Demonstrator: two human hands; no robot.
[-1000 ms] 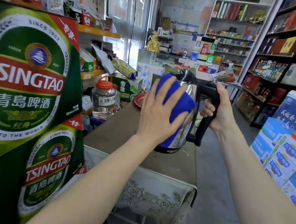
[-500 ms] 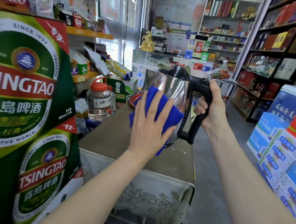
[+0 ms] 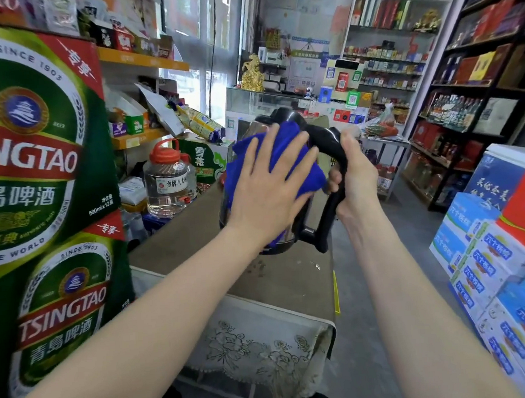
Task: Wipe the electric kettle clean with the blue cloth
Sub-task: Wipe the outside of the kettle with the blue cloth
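The steel electric kettle [image 3: 292, 238] with a black lid and black handle [image 3: 333, 206] is held tilted just above the brown table [image 3: 295, 286]. My right hand [image 3: 354, 173] is wrapped around the handle. My left hand [image 3: 270, 192] lies flat with spread fingers on the blue cloth [image 3: 296, 165], pressing it against the kettle's side. The cloth and hand hide most of the kettle's body.
Stacked green beer cartons [image 3: 36, 183] stand close on the left. A clear jar with a red cap [image 3: 168, 180] sits at the table's far left. Blue and red boxes [image 3: 505, 262] are piled on the right. Shelves and a shop counter lie beyond.
My left hand has slid the blue cloth back up the kettle's side, after it went down half a second ago. The right hand keeps its grip on the handle.
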